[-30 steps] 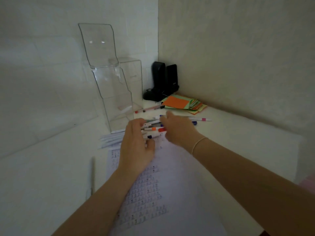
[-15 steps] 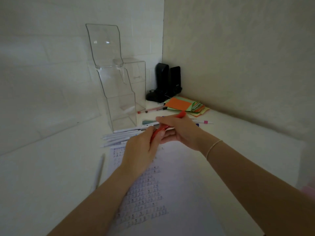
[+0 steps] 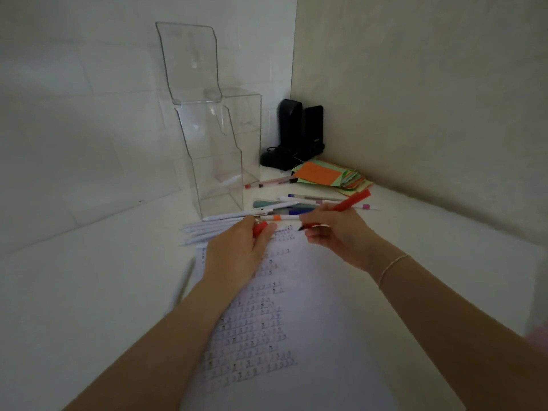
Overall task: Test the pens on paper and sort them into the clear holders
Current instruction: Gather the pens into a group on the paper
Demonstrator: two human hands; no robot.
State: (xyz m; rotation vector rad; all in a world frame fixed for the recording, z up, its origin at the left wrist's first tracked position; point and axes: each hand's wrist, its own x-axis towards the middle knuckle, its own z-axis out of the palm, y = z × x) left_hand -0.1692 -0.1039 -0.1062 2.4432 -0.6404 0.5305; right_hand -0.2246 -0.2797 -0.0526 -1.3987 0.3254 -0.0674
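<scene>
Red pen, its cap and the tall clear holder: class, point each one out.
Red pen (image 3: pixel 348 203), head view, barrel above right hand.
Cap (image 3: pixel 259 228), head view, red body in left hand.
Tall clear holder (image 3: pixel 218 185), head view, front wall.

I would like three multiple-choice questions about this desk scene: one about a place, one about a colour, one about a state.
1. Where does the stack of coloured paper lie?
A. inside the clear holder
B. in the corner, in front of the black speakers
C. under the left hand

2. What colour is the pen in the right hand?
A. red
B. green
C. black

3. What state is that pen in?
A. capped
B. uncapped, cap in the left hand
C. lying on the paper sheet

Answers: 1 B, the stack sits before the speakers by the wall. 2 A, its barrel is red. 3 B, the dark tip is bare and the left fingers hold a red cap.
</scene>
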